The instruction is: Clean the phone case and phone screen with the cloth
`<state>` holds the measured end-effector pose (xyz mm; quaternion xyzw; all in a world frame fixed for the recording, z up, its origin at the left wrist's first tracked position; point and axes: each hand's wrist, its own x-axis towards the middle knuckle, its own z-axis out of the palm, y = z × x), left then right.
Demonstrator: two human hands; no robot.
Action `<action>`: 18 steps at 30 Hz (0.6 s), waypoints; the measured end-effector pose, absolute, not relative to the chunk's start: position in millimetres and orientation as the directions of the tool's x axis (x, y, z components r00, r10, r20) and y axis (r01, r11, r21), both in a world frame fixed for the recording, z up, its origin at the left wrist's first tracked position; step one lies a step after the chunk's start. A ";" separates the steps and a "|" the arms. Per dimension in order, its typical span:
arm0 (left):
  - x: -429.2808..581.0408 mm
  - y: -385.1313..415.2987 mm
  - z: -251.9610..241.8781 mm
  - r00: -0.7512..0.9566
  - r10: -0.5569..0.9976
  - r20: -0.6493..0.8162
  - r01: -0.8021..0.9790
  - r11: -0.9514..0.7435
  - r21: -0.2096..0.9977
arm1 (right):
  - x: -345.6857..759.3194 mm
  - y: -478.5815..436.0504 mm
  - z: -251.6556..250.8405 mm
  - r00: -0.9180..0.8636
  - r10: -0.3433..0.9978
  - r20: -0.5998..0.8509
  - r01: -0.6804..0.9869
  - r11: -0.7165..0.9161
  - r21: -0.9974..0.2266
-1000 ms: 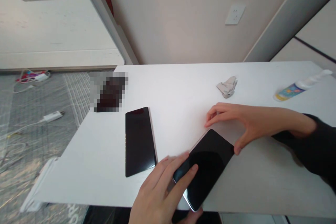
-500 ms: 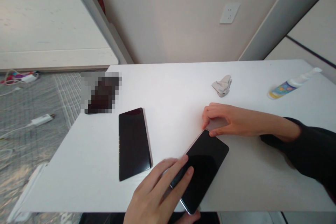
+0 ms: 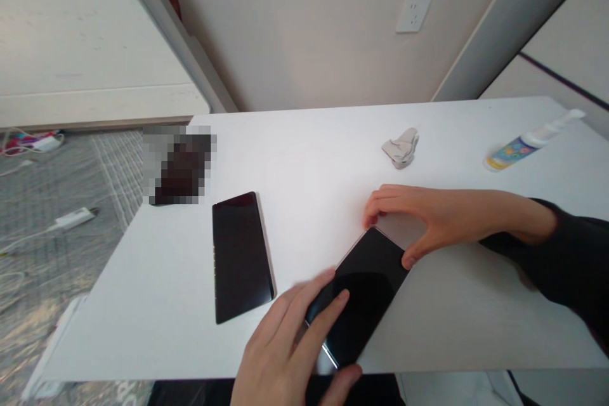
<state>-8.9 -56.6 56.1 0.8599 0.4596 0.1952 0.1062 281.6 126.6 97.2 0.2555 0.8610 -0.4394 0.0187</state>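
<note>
Ok so the thing I'd worry about here is a drop. The left hand (image 3: 280, 342) is wrapping around the lower end of a black smartphone (image 3: 366, 285), with fingers lying across the glass and the thumb tucked under, and that end is sitting right by the front edge of the white table (image 3: 304, 158). The right hand (image 3: 442, 219) is only pinching the far end, fingertips on the top edge and thumb on the side, so if the left grip slips, I'd guess the phone could tip over the edge. Its long axis is running diagonally, near end lower left, far end pointing up and right toward a crumpled cloth (image 3: 401, 148) and a spray bottle (image 3: 518, 149). A second dark slab (image 3: 242, 257) is lying flat just left of it. Can't tell if the held phone is fully off the table.
</note>
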 end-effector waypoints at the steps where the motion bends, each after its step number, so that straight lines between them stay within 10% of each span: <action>1: -8.1 -56.5 56.2 0.493 0.839 0.231 0.751 -0.544 0.374 | 281.3 126.2 97.4 -0.865 0.427 -0.265 0.464 0.476 -0.747; 18: 1.2 -60.7 61.2 0.387 0.915 0.114 0.787 -0.392 0.476 | 283.0 123.9 99.0 -0.909 0.357 -0.214 0.390 0.550 -0.739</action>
